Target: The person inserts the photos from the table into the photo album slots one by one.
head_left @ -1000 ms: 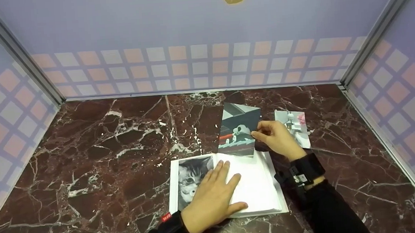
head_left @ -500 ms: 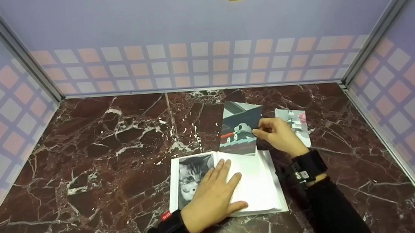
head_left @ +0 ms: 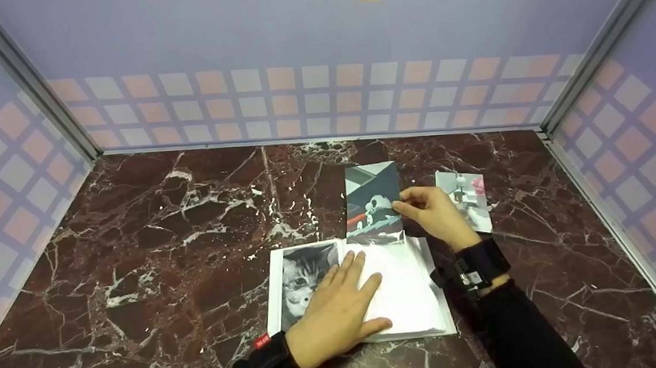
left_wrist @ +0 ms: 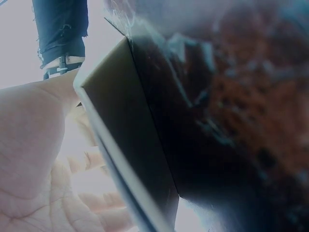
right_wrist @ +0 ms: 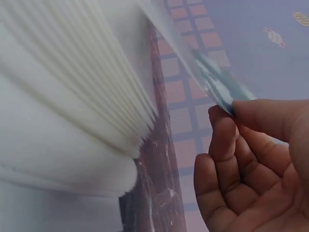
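An open photo album (head_left: 405,294) lies before me, a black-and-white kitten picture (head_left: 300,278) on its left page and a white sleeve on its right. My left hand (head_left: 337,316) rests spread across both pages, fingers straight. Between thumb and index finger, my right hand (head_left: 437,214) pinches the right edge of a photo (head_left: 372,198) with a cartoon figure on dark teal. The photo's lower edge overlaps the top of the right page's sleeve. In the right wrist view, the same photo (right_wrist: 219,84) tilts up from the pinch beside the album's fanned pages (right_wrist: 111,82).
A second photo (head_left: 467,197) with a pink patch lies on the marbled table (head_left: 166,259), behind the right hand and partly covered by it. Lilac walls with pink and white checks (head_left: 322,103) enclose the table at the back and both sides.
The right hand has shifted slightly left, straightening the photo from a tilt so it lines up with the right page. The left hand stays put on the album.
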Tool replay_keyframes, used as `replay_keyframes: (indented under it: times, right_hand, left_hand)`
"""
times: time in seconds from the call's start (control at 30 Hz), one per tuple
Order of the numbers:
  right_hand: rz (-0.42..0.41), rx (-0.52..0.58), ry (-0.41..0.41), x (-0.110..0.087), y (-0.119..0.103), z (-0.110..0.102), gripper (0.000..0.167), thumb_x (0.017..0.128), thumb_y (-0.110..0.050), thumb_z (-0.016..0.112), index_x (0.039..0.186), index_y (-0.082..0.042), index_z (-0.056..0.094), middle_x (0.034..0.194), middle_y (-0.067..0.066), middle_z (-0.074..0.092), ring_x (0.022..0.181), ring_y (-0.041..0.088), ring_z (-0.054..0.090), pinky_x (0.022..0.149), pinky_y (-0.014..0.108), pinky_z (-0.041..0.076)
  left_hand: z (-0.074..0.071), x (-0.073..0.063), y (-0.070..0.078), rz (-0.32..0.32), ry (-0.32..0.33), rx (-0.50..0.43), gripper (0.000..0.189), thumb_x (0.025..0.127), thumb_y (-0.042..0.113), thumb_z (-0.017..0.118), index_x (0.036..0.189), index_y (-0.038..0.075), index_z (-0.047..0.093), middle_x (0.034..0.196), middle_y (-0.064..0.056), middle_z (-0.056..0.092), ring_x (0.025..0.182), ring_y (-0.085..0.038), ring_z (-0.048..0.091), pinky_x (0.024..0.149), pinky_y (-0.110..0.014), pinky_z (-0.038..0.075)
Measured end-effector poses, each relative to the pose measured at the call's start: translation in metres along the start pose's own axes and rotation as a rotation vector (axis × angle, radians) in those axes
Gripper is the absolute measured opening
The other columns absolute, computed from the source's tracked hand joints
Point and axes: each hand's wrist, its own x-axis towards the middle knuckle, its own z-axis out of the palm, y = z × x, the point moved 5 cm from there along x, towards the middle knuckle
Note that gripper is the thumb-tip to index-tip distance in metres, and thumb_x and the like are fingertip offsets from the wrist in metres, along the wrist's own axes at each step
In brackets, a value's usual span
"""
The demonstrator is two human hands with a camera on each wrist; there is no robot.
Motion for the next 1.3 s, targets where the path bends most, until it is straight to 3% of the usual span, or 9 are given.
replay_keyframes:
  times: [0.3,0.73,1.0,1.2,1.3]
  right_hand:
    - [-0.043,-0.008,-0.011,0.0,0.002,0.006,0.015,0.103,-0.014,0.073,0.093,-0.001,0.073,0.075,0.001,0.063,0.067,0.008,0.054,0.062,0.019,0.042]
    - [-0.024,-0.039,-0.18,-0.004,0.003,0.008,0.021,0.103,-0.016,0.072,0.089,-0.001,0.069,0.072,-0.001,0.058,0.063,0.004,0.046,0.061,0.02,0.038]
    - [0.086,0.017,-0.125,-0.002,0.01,0.011,0.026,0.105,-0.021,0.071,0.117,0.002,0.071,0.094,0.002,0.076,0.082,0.007,0.064,0.074,0.02,0.052]
    - [0.034,0.054,-0.115,-0.002,0.009,0.016,0.023,0.106,-0.017,0.069,0.088,-0.003,0.063,0.07,-0.003,0.053,0.062,0.007,0.045,0.06,0.021,0.035]
    - [0.011,0.054,-0.111,-0.002,0.008,0.016,0.026,0.105,-0.014,0.07,0.083,-0.004,0.061,0.065,-0.005,0.048,0.058,0.005,0.041,0.056,0.02,0.031]
  left_hand:
    - [0.0,-0.002,0.0,0.029,0.071,0.027,0.076,0.097,0.068,0.064,0.151,0.015,0.057,0.166,-0.028,0.042,0.154,-0.044,0.046,0.124,-0.056,0.045]
    - [-0.001,-0.002,0.0,0.03,0.093,0.044,0.077,0.096,0.068,0.065,0.151,0.016,0.056,0.165,-0.028,0.044,0.152,-0.043,0.049,0.121,-0.057,0.047]
    - [0.0,0.0,0.001,0.022,0.062,0.043,0.082,0.097,0.069,0.064,0.156,0.014,0.052,0.167,-0.027,0.041,0.154,-0.042,0.046,0.122,-0.057,0.046]
    - [0.001,0.0,-0.001,-0.01,0.022,0.065,0.096,0.096,0.073,0.061,0.164,0.007,0.042,0.171,-0.024,0.038,0.157,-0.038,0.043,0.124,-0.055,0.045]
    - [0.001,0.0,-0.002,-0.018,0.012,0.037,0.099,0.096,0.072,0.062,0.164,0.005,0.04,0.172,-0.022,0.035,0.158,-0.038,0.041,0.125,-0.055,0.043]
